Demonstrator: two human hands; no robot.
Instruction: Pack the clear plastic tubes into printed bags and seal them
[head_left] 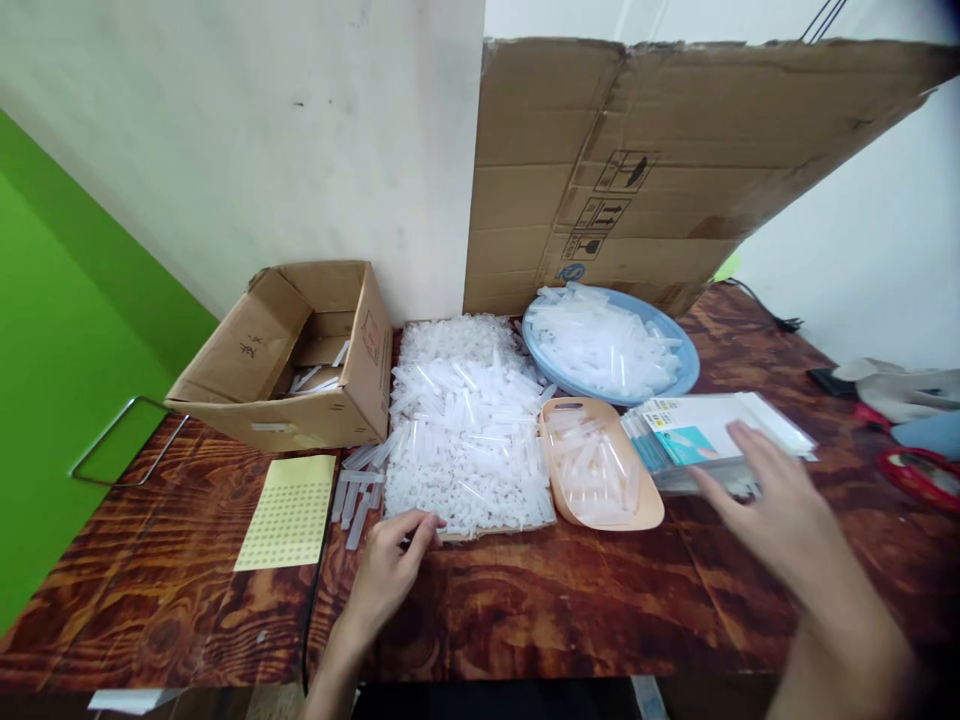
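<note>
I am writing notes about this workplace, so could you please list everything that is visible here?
table: one, dark brown wood, under everything
small box: one, brown cardboard, open, back left
cardboard sheet: one, brown, leaning on the wall behind
tube pile: many, clear plastic, centre
bowl: one, blue, full of tubes, behind the tray
tray: one, peach, holding tubes, right of the pile
packets: one stack, white and teal, right of the tray
sticker sheet: one, yellow, front left
left hand: one, fingers at the pile's front edge
right hand: one, open, over the packets, blurred
</note>
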